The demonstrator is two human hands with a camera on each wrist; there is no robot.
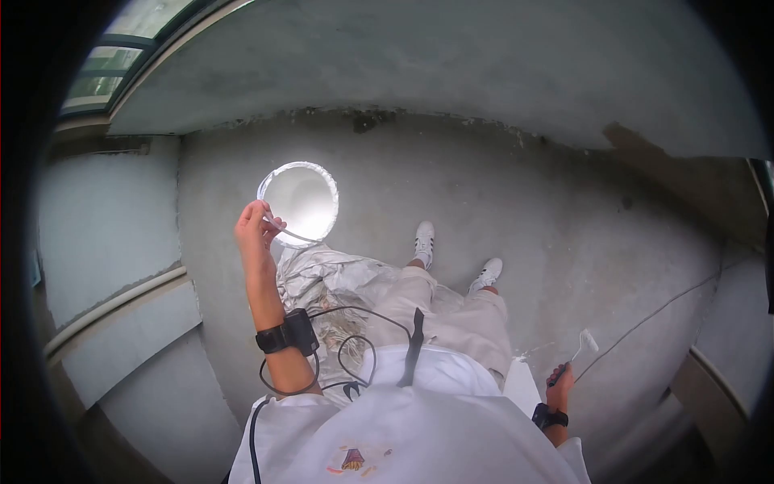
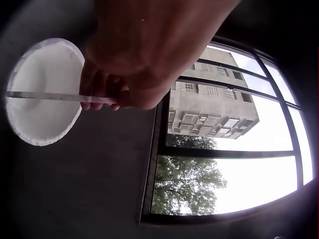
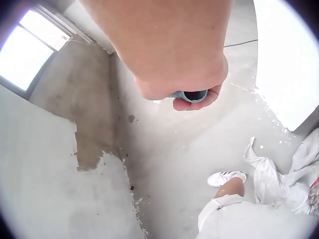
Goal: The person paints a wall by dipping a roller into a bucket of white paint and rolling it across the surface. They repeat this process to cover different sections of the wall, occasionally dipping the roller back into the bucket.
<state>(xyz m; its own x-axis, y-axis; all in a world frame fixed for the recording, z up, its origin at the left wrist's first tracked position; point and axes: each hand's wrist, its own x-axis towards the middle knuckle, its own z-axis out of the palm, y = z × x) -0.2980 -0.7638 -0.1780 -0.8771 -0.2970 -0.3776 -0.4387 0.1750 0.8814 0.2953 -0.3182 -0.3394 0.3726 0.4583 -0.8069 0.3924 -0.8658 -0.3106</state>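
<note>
My left hand (image 1: 256,227) grips the thin strap-like handle (image 1: 292,234) of a white bucket (image 1: 305,198), whose rim is coated in white. The left wrist view has the handle (image 2: 45,96) running across the bucket's mouth (image 2: 42,119), with the fingers curled on it. Low at the right, my right hand (image 1: 558,385) holds a small paint roller, its white roller head (image 1: 588,340) pointing away from the body. The hollow end of the roller's teal grip (image 3: 194,96) pokes out of the fist in the right wrist view; the roller head is hidden there.
A crumpled plastic sheet (image 1: 334,270) lies on the floor beside the legs. A thin cable (image 1: 653,315) crosses the floor at right. Near the right hip is a white panel (image 1: 522,389). A plastered wall (image 1: 435,64) and a window (image 1: 109,64) stand ahead.
</note>
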